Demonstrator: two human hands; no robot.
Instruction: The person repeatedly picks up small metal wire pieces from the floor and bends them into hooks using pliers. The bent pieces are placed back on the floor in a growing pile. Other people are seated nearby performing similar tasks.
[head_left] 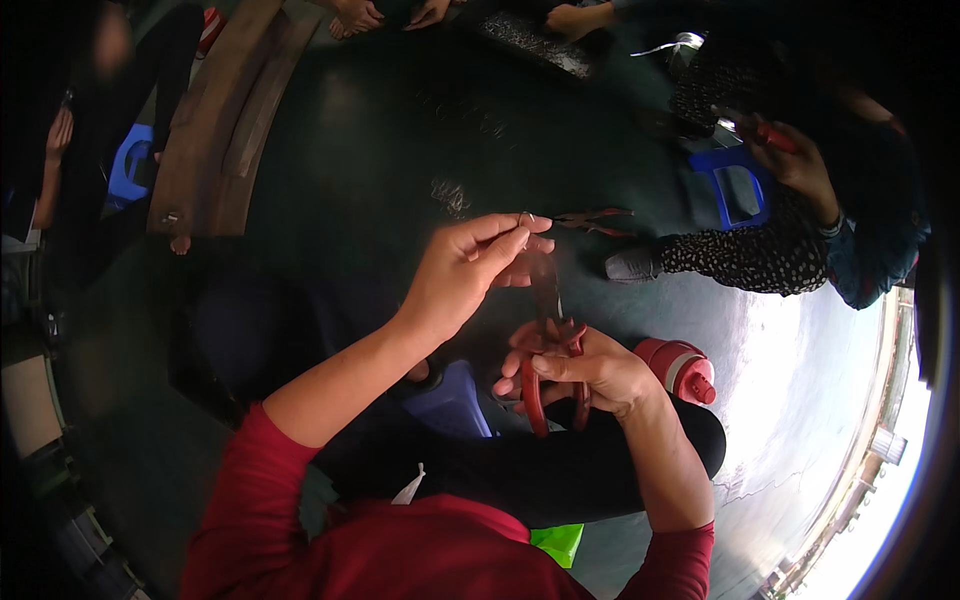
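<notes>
My left hand (462, 268) is closed in a pinch, with a small thin piece of bent metal wire (525, 217) between thumb and forefinger. Below and to its right, my right hand (590, 372) is wrapped round the handles of red-handled scissors (535, 392). Their dark blades (545, 285) point away from me, up toward the fingers of my left hand; whether they touch is hard to tell. A loose heap of thin wire pieces (450, 197) lies on the dark floor beyond my left hand. Farther right on the floor is a red-handled hand tool (597, 221).
A red jug (678, 368) stands right of my right hand. Wooden planks (215, 130) lie at the far left. A person at the right (790, 165) holds a red-handled tool, near a blue stool (735, 185). Another blue plastic stool (450, 403) is beneath my arms.
</notes>
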